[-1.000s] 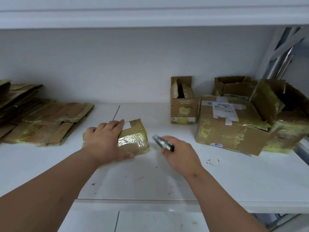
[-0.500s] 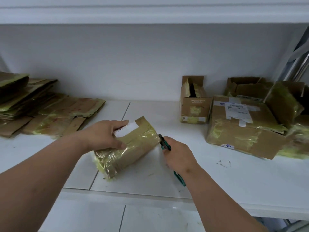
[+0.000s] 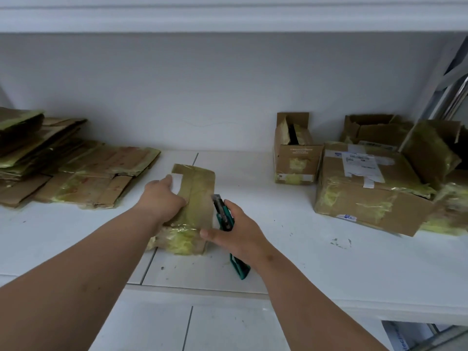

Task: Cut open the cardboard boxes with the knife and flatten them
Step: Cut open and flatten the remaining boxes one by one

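Nearest, at the bottom, white floor tiles [image 3: 157,323] below the shelf edge. Just above, the right hand [image 3: 236,231] curled round a green knife [image 3: 224,216]: butt end poking out beneath the wrist toward the viewer, blade end aimed away and slightly left, long axis running near to far, close beside the right edge of the box [image 3: 195,198]. Thumb stretched left, its tip touching the box's near right corner.

Left hand [image 3: 162,201] laid over the box's left side, fingers bent across the top near a white label [image 3: 177,183], gripping and steadying it. Box small, brown, wrapped in yellowish tape, resting on the shelf [image 3: 291,249] near its front edge, between the two hands; long axis pointing away from the viewer, near end crumpled with tape.

Shelf surface white, tiled, with seams, scuffs and small dark flecks to the right.

Farther left, a spread pile [image 3: 83,178] of flattened cardboard, well apart from the box. Farther right, a large taped box [image 3: 367,196] with a shipping label, a small opened box [image 3: 295,153] just behind its left corner, and more opened boxes [image 3: 417,143] beyond.

Behind everything, a plain white wall [image 3: 202,92]; overhead, the underside of another white shelf [image 3: 228,16]. At far right, metal rods [image 3: 455,97] leaning upward.
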Demonstrator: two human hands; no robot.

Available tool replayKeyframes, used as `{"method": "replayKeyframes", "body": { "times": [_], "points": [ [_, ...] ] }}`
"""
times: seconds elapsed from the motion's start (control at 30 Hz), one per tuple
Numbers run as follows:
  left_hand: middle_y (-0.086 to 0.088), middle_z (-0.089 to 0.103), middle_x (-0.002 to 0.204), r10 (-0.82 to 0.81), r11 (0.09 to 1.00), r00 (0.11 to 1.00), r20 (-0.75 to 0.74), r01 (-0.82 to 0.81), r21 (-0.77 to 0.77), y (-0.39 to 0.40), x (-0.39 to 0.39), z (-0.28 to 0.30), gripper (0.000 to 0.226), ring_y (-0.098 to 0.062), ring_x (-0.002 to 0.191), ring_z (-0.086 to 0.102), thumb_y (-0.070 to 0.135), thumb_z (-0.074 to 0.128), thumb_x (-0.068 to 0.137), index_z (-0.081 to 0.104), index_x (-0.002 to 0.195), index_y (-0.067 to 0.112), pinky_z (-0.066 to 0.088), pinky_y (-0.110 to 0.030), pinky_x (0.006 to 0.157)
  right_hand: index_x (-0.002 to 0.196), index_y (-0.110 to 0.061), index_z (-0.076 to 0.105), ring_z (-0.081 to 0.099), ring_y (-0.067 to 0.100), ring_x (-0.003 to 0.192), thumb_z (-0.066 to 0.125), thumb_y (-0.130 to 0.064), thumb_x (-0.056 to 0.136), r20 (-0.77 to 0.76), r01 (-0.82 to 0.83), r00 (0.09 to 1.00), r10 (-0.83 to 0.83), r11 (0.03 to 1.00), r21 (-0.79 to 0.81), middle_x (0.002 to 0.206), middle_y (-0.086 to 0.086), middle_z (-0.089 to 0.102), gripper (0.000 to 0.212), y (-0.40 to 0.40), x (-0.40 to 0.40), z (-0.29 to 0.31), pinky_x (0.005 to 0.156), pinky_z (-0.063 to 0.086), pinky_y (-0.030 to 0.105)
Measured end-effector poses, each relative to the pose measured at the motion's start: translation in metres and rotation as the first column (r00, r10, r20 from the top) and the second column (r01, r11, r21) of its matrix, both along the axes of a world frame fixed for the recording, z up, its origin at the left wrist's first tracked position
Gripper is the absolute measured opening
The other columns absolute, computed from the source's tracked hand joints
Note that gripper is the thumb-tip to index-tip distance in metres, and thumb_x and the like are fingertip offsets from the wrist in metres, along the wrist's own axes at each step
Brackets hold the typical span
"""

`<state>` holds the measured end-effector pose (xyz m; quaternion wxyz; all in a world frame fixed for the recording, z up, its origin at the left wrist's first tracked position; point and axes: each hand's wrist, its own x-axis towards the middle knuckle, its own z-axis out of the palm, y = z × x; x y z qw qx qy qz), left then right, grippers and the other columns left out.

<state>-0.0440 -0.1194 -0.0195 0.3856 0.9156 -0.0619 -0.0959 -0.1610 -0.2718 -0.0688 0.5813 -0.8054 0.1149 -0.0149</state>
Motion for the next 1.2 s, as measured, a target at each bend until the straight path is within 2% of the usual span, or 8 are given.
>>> {"method": "replayKeyframes", "body": {
  "times": [0.17, 0.27, 0.37, 0.5, 0.63, 0.77, 1.0, 1.2],
  "points": [
    [0.003, 0.023, 0.156, -0.063, 0.991, 0.981, -0.181, 0.039, -0.129, 0.006, -0.009, 0.009, 0.072, -0.025, 0.107, 0.049, 0.009, 0.06, 0.095, 0.023, 0.154, 0.025, 0.056, -0.039, 0.069, 0.15, -0.029, 0.035, 0.057, 0.008, 0.106, 0.07, -0.032, 0.091, 0.077, 0.127, 0.989, -0.124, 0.991, -0.049, 0.122, -0.012, 0.058, 0.069, -0.006, 0.004, -0.001, 0.081, 0.045, 0.016],
    [-0.009, 0.053, 0.13, -0.113, 0.986, 0.946, -0.303, 0.071, -0.148, 0.015, -0.015, 0.015, 0.078, -0.024, 0.093, 0.062, 0.005, 0.064, 0.091, 0.025, 0.153, 0.034, 0.061, -0.042, 0.073, 0.153, -0.028, 0.03, 0.057, 0.015, 0.111, 0.068, -0.032, 0.092, 0.078, 0.197, 0.979, -0.19, 0.976, -0.093, 0.129, -0.006, 0.057, 0.072, -0.012, 0.011, 0.0, 0.09, 0.046, 0.025],
    [-0.005, 0.041, 0.129, -0.167, 0.955, 0.972, -0.166, 0.201, 0.22, 0.022, -0.011, 0.015, 0.067, -0.021, 0.101, 0.058, 0.031, 0.074, 0.085, 0.045, 0.145, 0.03, 0.056, -0.038, 0.087, 0.154, -0.028, 0.027, 0.056, 0.019, 0.117, 0.068, -0.033, 0.092, 0.073, 0.237, 0.971, -0.229, 0.961, -0.14, 0.135, -0.002, 0.056, 0.075, -0.014, 0.016, 0.0, 0.097, 0.049, 0.033],
    [0.009, 0.029, 0.143, -0.441, 0.742, 0.898, 0.006, 0.361, 0.565, 0.028, -0.005, 0.015, 0.066, -0.02, 0.136, 0.027, 0.063, 0.074, 0.071, 0.057, 0.123, 0.027, 0.034, -0.038, 0.111, 0.153, -0.027, 0.031, 0.056, 0.019, 0.114, 0.067, -0.036, 0.092, 0.074, 0.264, 0.964, -0.256, 0.952, -0.155, 0.131, -0.002, 0.057, 0.071, -0.016, 0.017, -0.004, 0.095, 0.048, 0.031],
    [0.011, 0.049, 0.129, -0.565, 0.632, 0.824, -0.028, 0.455, 0.627, 0.026, -0.001, 0.018, 0.081, -0.012, 0.111, 0.048, 0.072, 0.075, 0.061, 0.042, 0.122, 0.031, 0.043, -0.032, 0.095, 0.149, -0.028, 0.037, 0.059, 0.017, 0.107, 0.065, -0.036, 0.093, 0.067, 0.247, 0.969, -0.239, 0.95, -0.19, 0.124, -0.004, 0.06, 0.062, -0.017, 0.018, -0.004, 0.089, 0.049, 0.029],
    [0.007, 0.037, 0.138, -0.647, 0.385, 0.762, -0.008, 0.336, 0.859, 0.008, 0.005, 0.02, 0.108, -0.018, 0.13, 0.036, 0.097, 0.044, 0.053, 0.007, 0.146, 0.057, 0.022, -0.04, 0.104, 0.145, -0.031, 0.043, 0.064, 0.022, 0.098, 0.058, -0.025, 0.097, 0.045, 0.24, 0.971, -0.236, 0.951, -0.196, 0.113, -0.003, 0.065, 0.051, -0.018, 0.017, -0.007, 0.086, 0.053, 0.034],
    [0.006, 0.022, 0.156, -0.677, 0.474, 0.735, -0.028, 0.465, 0.748, -0.005, 0.009, 0.001, 0.124, -0.017, 0.147, 0.014, 0.092, 0.061, 0.044, 0.019, 0.146, 0.034, -0.009, -0.05, 0.12, 0.121, -0.042, 0.062, 0.066, 0.024, 0.075, 0.048, -0.017, 0.094, -0.032, 0.233, 0.969, -0.245, 0.948, -0.216, 0.088, -0.005, 0.065, 0.039, -0.034, 0.004, 0.001, 0.074, 0.057, 0.038],
    [0.009, 0.032, 0.144, -0.675, 0.499, 0.736, 0.048, 0.408, 0.765, -0.008, 0.01, -0.01, 0.142, -0.017, 0.138, 0.023, 0.106, 0.03, 0.028, 0.006, 0.152, 0.042, 0.003, -0.045, 0.12, 0.106, -0.034, 0.068, 0.063, 0.022, 0.058, 0.058, -0.026, 0.088, -0.076, 0.156, 0.979, -0.187, 0.94, -0.302, 0.088, 0.001, 0.07, 0.022, -0.042, 0.0, 0.017, 0.075, 0.059, 0.042]
  ]
}}
